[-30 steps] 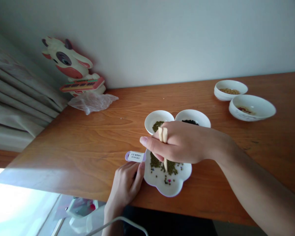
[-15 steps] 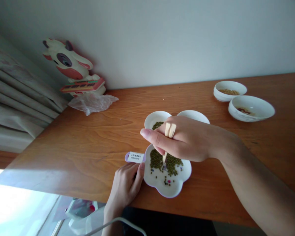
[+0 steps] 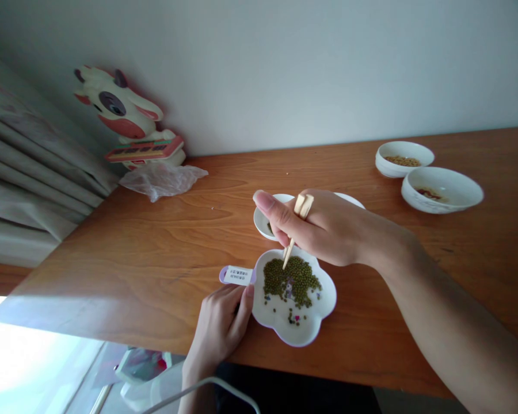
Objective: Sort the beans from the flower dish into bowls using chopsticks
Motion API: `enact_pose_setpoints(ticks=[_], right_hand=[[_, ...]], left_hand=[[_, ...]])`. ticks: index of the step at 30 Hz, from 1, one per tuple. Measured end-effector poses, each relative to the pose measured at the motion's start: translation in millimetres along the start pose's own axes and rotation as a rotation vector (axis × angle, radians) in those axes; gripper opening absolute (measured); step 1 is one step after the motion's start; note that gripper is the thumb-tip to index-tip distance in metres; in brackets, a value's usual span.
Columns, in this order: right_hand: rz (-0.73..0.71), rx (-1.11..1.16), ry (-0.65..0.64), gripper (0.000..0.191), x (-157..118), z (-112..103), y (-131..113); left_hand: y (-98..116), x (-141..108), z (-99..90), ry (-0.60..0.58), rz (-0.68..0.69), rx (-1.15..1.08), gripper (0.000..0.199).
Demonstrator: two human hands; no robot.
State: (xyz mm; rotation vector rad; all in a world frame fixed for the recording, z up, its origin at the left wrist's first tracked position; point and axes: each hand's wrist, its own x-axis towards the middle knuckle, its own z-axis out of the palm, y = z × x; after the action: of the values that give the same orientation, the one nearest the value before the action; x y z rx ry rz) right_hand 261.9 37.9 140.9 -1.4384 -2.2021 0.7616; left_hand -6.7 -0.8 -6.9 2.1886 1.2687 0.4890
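Observation:
Above a white flower-shaped dish (image 3: 297, 333) with a lilac rim, my right hand (image 3: 323, 227) is closed around a pair of wooden chopsticks (image 3: 294, 233). Their tips point down at the far part of a spread of green mung beans (image 3: 302, 279); whether a bean is between them is too small to tell. My left hand (image 3: 220, 322) has its fingers curled at the dish's near left side, thumb against the rim beside the labelled lilac handle (image 3: 237, 275). Behind the dish, my right hand partly hides a small white bowl (image 3: 261, 221) and another white bowl (image 3: 349, 199).
Two white bowls stand at the back right, one with yellowish grains (image 3: 402, 161), the other (image 3: 446, 192) with reddish-brown bits. A cow-shaped toy keyboard (image 3: 142, 149) and a clear plastic bag (image 3: 164, 181) lie at the back left. A pale cable (image 3: 216, 380) crosses my left forearm.
My right hand has risen and moved away from me, lifting the chopstick tips from the middle of the beans toward the far side. My left hand and the dish stay put.

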Motion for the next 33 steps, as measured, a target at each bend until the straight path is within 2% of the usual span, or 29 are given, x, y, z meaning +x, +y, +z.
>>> enact_pose_setpoints(ticks=[8, 13, 19, 24, 33], right_hand=[[-0.087, 0.013, -0.062, 0.075, 2, -2, -9], [-0.071, 0.001, -0.052, 0.072, 3, -1, -9], [-0.042, 0.013, -0.074, 0.078, 2, -4, -5], [-0.010, 0.057, -0.023, 0.084, -3, -8, -4], [-0.106, 0.028, -0.069, 0.080, 4, 3, -7]], left_hand=[[2, 0, -0.6, 0.007, 0.009, 0.001, 0.037], [1, 0, -0.3, 0.014, 0.008, -0.003, 0.037], [1, 0, -0.4, 0.005, 0.002, 0.000, 0.037], [2, -1, -0.6, 0.002, -0.001, 0.001, 0.037], [1, 0, -0.1, 0.005, -0.010, -0.007, 0.038]])
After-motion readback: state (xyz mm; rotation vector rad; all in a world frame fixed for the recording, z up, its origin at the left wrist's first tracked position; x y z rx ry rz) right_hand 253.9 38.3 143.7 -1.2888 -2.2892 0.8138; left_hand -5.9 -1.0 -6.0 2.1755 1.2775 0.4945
